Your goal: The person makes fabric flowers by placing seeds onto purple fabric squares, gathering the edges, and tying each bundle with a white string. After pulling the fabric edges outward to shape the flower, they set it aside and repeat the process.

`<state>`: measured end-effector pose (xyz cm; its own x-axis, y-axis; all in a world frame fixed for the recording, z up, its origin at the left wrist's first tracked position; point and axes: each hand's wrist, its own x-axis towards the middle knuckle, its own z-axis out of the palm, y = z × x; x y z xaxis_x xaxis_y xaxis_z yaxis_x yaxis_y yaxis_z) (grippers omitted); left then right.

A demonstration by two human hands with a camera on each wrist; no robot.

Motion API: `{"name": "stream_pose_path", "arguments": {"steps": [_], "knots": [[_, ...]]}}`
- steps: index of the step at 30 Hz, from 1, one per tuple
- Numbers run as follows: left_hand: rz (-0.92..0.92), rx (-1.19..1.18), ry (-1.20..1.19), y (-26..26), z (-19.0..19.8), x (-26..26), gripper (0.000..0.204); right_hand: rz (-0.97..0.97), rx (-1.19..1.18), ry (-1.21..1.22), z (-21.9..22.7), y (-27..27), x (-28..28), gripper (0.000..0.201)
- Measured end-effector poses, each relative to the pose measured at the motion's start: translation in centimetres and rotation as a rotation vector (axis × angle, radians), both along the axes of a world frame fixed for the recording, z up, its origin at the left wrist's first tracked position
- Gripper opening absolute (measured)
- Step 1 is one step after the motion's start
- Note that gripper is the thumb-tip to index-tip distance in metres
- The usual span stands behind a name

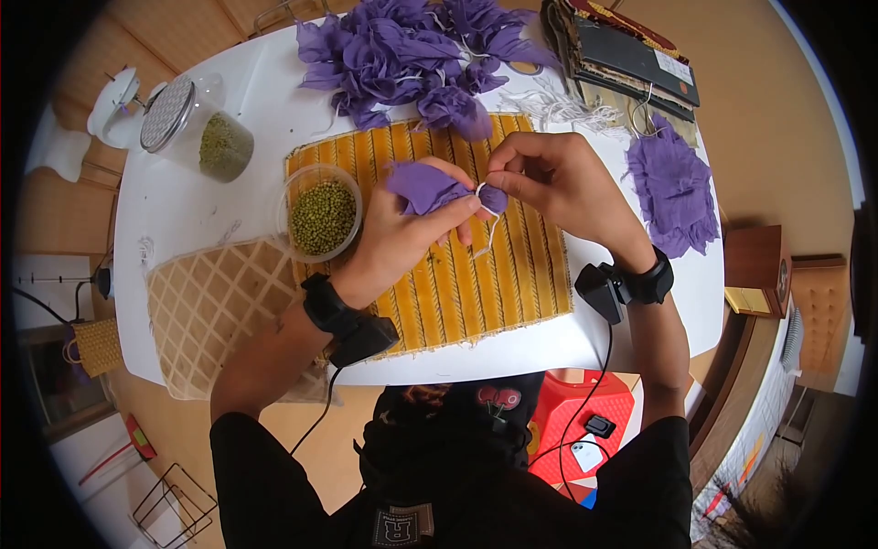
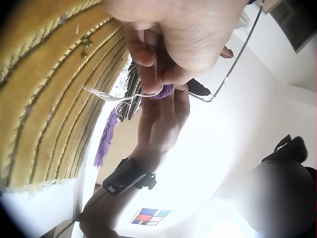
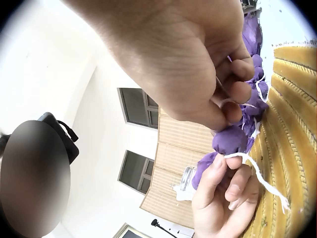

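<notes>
A purple cloth bundle (image 1: pixel 422 187) with a rounded end (image 3: pixel 230 140) is gripped by the left hand (image 1: pixel 395 232), its thumb and fingers pinching the gathered neck. White string (image 1: pixel 495 229) passes round that neck, one end hanging loose over the yellow striped mat (image 1: pixel 476 293). Thumb and forefinger of the right hand (image 1: pixel 569 188) pinch string at the bundle's right side. In the left wrist view, the right hand (image 2: pixel 161 121) is beyond the left hand (image 2: pixel 173 34), with the string (image 2: pixel 116 98) between them.
Left of the mat stand a tub of green beans (image 1: pixel 323 218) and a jar (image 1: pixel 224 146). Purple bundles (image 1: pixel 393 55) are heaped behind, beside loose white strings (image 1: pixel 567 108). Flat purple cloths (image 1: pixel 675 188) lie at the right, a dark book stack (image 1: pixel 631 64) behind them. A patterned cloth (image 1: pixel 215 302) lies front left.
</notes>
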<state>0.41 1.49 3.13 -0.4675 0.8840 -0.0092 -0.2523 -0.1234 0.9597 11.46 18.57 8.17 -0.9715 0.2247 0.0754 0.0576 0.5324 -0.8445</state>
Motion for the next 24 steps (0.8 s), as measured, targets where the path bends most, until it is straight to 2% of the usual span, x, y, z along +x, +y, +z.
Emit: {"name": "stream_pose_path", "arguments": {"steps": [3,10,13,24], "knots": [[-0.027,0.004,0.035,-0.1,0.1,-0.1,0.015,0.047,0.049,-0.113,0.9,0.0,0.1,0.008],[-0.004,-0.059,0.102,0.0,-0.7,-0.3,0.015,0.047,0.117,-0.059,1.3,-0.4,0.2,0.007],[0.033,-0.064,0.037,0.0,-0.5,-0.2,0.013,0.041,0.126,-0.033,1.3,-0.6,0.1,0.007],[-0.020,-0.036,-0.046,-0.2,-0.5,-0.4,0.009,0.017,0.132,-0.035,1.0,-0.7,-0.1,0.007]]}}
